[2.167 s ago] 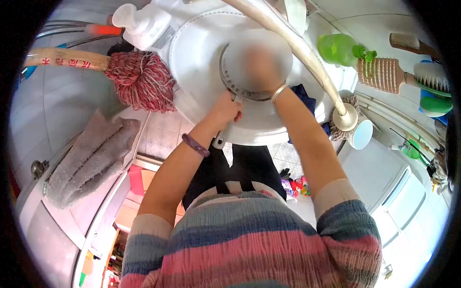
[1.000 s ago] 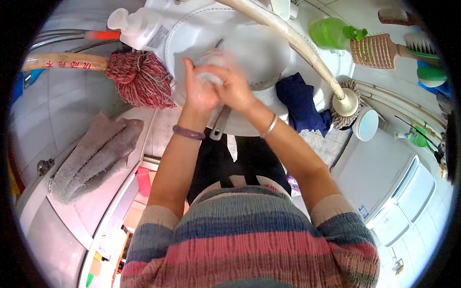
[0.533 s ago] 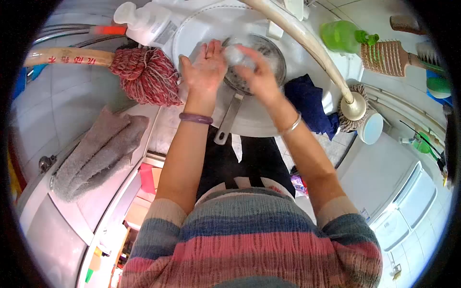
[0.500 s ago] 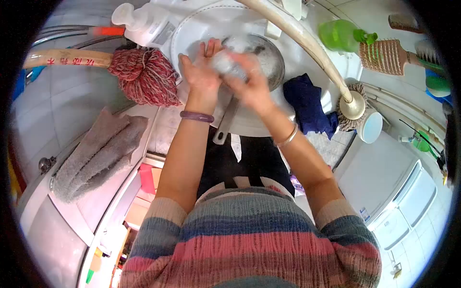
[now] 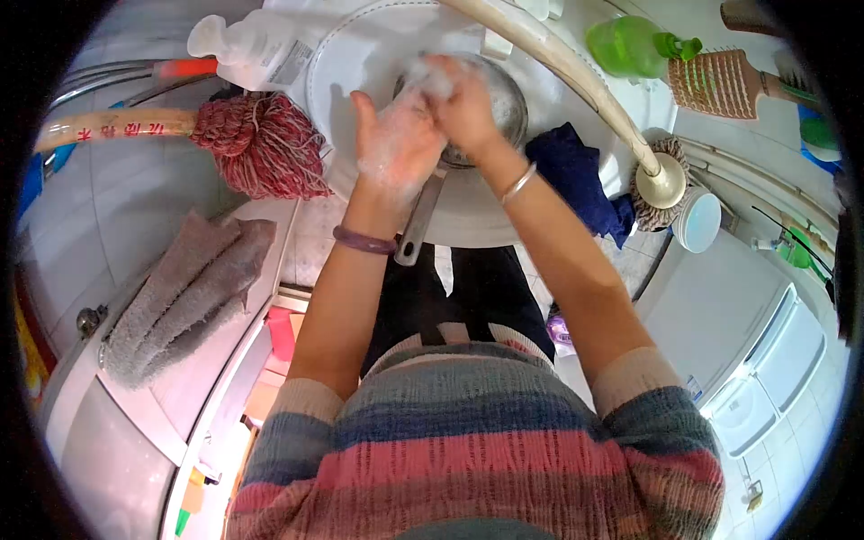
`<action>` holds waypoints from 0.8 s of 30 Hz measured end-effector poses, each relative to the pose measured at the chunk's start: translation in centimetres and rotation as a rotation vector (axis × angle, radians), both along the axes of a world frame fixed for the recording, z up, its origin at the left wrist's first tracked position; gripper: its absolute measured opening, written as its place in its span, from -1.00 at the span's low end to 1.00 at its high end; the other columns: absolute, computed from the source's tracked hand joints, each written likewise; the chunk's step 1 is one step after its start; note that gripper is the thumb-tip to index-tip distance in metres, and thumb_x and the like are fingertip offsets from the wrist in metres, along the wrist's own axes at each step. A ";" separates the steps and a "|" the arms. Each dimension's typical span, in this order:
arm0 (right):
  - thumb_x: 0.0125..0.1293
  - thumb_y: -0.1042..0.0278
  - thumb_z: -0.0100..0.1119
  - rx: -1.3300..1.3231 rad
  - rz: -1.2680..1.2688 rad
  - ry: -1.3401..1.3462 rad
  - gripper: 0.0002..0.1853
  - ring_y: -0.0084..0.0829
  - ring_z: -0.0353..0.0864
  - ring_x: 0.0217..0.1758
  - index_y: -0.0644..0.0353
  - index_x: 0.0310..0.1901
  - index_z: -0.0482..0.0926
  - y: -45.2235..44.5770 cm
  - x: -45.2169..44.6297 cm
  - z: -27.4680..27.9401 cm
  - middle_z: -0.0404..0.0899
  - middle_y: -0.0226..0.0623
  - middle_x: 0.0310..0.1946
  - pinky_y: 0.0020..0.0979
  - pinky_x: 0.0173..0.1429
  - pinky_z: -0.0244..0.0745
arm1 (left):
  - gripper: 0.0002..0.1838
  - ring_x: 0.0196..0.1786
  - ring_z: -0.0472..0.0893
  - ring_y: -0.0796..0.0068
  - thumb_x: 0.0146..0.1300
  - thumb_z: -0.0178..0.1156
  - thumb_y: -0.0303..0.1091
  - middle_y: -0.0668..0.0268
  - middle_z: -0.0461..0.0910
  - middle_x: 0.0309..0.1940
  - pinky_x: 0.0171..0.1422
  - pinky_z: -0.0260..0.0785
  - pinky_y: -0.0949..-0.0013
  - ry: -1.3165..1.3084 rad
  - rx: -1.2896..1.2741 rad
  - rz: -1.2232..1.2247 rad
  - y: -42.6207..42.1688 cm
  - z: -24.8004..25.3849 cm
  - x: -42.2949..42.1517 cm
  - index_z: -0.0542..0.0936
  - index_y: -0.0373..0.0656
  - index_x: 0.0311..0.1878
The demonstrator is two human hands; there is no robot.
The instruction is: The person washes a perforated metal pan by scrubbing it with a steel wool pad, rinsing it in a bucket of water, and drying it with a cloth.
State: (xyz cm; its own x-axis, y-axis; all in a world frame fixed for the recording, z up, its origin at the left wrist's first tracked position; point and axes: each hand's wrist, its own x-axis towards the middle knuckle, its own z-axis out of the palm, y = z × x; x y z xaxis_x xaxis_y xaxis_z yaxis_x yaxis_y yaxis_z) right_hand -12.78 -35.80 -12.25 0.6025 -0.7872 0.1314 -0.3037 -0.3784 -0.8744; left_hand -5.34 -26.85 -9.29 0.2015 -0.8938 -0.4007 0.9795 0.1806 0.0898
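Over the white washbasin (image 5: 346,90), my left hand (image 5: 396,148) is turned palm up, its thumb stretched away from the fingers and white suds across palm and wrist. My right hand (image 5: 468,108) is closed at the left fingers, with a white foamy mass (image 5: 435,79) between the two. Whether that mass is only lather or a soapy scrubber is hidden. Beneath my hands a round metal pan (image 5: 511,108) rests in the basin, suds inside it. Its grey handle (image 5: 419,220) points toward my body over the basin's front edge.
A red string mop head (image 5: 256,144) and white pump bottle (image 5: 256,49) are on the left. On the right are a dark blue cloth (image 5: 571,175), green bottle (image 5: 625,47), hairbrush (image 5: 720,85) and white bucket (image 5: 697,220). A pale pole (image 5: 576,76) arches over the basin.
My right hand has moved up, onto my left fingers. Suds now cover my left palm and wrist, which were mostly bare before. The view has shifted slightly.
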 end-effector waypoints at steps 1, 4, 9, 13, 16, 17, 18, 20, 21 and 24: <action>0.00 0.34 0.27 0.080 -0.047 0.275 -0.54 -0.02 0.52 -0.02 0.01 0.03 0.53 -2.2 -0.2 -1.5 0.55 0.00 -0.07 -0.12 0.16 0.38 | -0.10 0.34 0.23 0.24 0.26 -0.24 0.38 0.08 0.36 0.19 0.44 0.04 0.17 -0.036 0.043 -0.009 0.6 1.1 -0.1 0.30 -0.40 0.21; 0.14 0.29 0.11 -0.214 -0.012 0.662 -0.61 -0.02 0.40 0.15 -0.05 0.05 0.53 -4.4 -1.9 -6.2 0.44 -0.05 0.09 -0.17 0.22 0.33 | -0.30 0.27 0.32 0.19 0.35 -0.09 0.10 0.01 0.34 0.19 0.40 0.14 0.17 -0.499 0.389 -0.088 3.3 0.5 1.6 0.26 -0.41 0.25; 0.11 0.34 0.13 -0.293 0.026 0.359 -0.59 -0.07 0.41 0.16 0.05 0.06 0.53 -3.5 -2.1 -7.5 0.39 -0.07 0.13 -0.24 0.20 0.36 | -0.52 0.10 0.47 0.15 0.28 0.10 -0.33 0.01 0.44 0.07 0.25 0.35 0.16 -0.776 0.595 -0.584 5.1 1.4 0.1 0.31 -0.41 0.18; 0.12 0.42 0.13 -0.009 -0.018 0.302 -0.62 -0.23 0.47 0.11 0.15 0.04 0.55 -3.9 -3.0 -6.5 0.46 -0.12 0.06 -0.35 0.13 0.41 | -0.63 0.02 0.52 0.13 0.23 0.14 -0.38 0.09 0.50 -0.02 0.14 0.44 0.12 -0.454 0.515 -0.619 4.6 1.3 -1.2 0.42 -0.37 0.06; 0.20 0.43 0.09 0.860 -0.167 0.193 -0.58 -0.37 0.47 -0.03 0.11 0.14 0.48 -3.0 -3.6 -5.2 0.49 -0.27 -0.03 -0.41 0.07 0.40 | -0.69 -0.03 0.55 0.15 0.20 0.16 -0.39 0.10 0.55 -0.09 0.14 0.43 0.11 -0.261 0.422 -0.583 4.6 -0.2 -3.3 0.49 -0.36 -0.04; 0.22 0.43 0.08 0.972 -0.197 0.113 -0.57 -0.39 0.46 -0.05 0.10 0.17 0.45 -2.4 -3.9 -5.6 0.48 -0.28 -0.04 -0.41 0.05 0.39 | -0.71 -0.04 0.56 0.16 0.18 0.17 -0.39 0.09 0.57 -0.12 0.16 0.42 0.12 -0.221 0.391 -0.572 4.7 -1.1 -4.1 0.52 -0.36 -0.07; 0.24 0.44 0.07 1.088 -0.223 0.033 -0.55 -0.42 0.45 -0.07 0.10 0.20 0.43 -1.9 -3.9 -5.4 0.48 -0.30 -0.05 -0.41 0.04 0.39 | -0.72 -0.05 0.57 0.17 0.17 0.18 -0.40 0.08 0.59 -0.15 0.17 0.41 0.12 -0.180 0.364 -0.560 4.6 -1.0 -4.6 0.54 -0.37 -0.10; 0.28 0.44 0.05 1.250 -0.280 -0.178 -0.55 -0.37 0.46 0.02 0.18 0.22 0.37 -1.8 -3.7 -5.1 0.50 -0.22 -0.03 -0.34 0.10 0.42 | -0.72 -0.07 0.58 0.25 0.20 0.14 -0.38 0.11 0.61 -0.16 0.14 0.42 0.18 -0.207 0.398 -0.624 4.1 -1.1 -5.0 0.54 -0.39 -0.11; 0.28 0.44 0.05 1.330 -0.275 -0.319 -0.57 -0.36 0.46 0.04 0.21 0.21 0.38 -2.0 -3.7 -4.7 0.51 -0.21 -0.02 -0.31 0.12 0.43 | -0.72 -0.08 0.59 0.27 0.22 0.12 -0.37 0.12 0.61 -0.15 0.11 0.43 0.19 -0.226 0.410 -0.636 3.7 -1.0 -5.2 0.53 -0.40 -0.10; 0.28 0.36 0.09 1.280 -0.144 -0.504 -0.59 -0.29 0.46 0.11 0.23 0.16 0.42 -3.5 -3.9 -5.4 0.51 -0.20 0.02 -0.21 0.20 0.42 | -0.72 -0.19 0.60 0.33 0.31 0.04 -0.31 0.16 0.59 -0.18 -0.06 0.48 0.27 -0.169 0.423 -0.527 3.6 0.3 -5.6 0.48 -0.34 -0.06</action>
